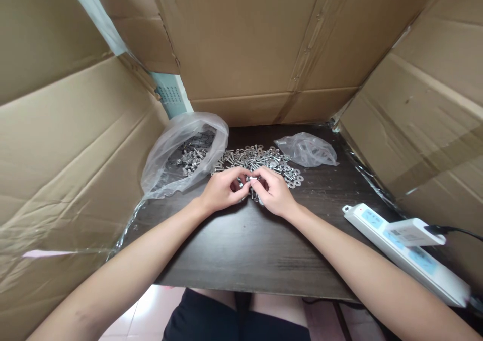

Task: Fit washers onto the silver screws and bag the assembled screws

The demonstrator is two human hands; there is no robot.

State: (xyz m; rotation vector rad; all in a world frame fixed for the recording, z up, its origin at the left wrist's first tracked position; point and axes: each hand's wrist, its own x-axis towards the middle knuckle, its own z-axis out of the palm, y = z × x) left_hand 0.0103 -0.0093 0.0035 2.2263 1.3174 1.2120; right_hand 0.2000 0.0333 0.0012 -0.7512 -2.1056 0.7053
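At the near edge of a pile of loose bolts, nuts and flat washers [260,160], my two hands meet fingertip to fingertip. A small silvery bolt [252,178] shows between them, though fingers cover much of it. The thumb and fingers of my left hand [226,189] pinch it from the left. My right hand [274,191] is closed on its other side. Whether a nut or washer sits on the bolt is too small to tell. Several more metal pieces lie just under the fingertips.
An open clear plastic bag [158,165] with bolt assemblies inside stands at the left. A crumpled clear bag [307,150] lies at the back right. A white power strip [445,275] with a plugged-in adapter [415,232] lies at the right. Cardboard walls [245,39] surround the dark table [241,250].
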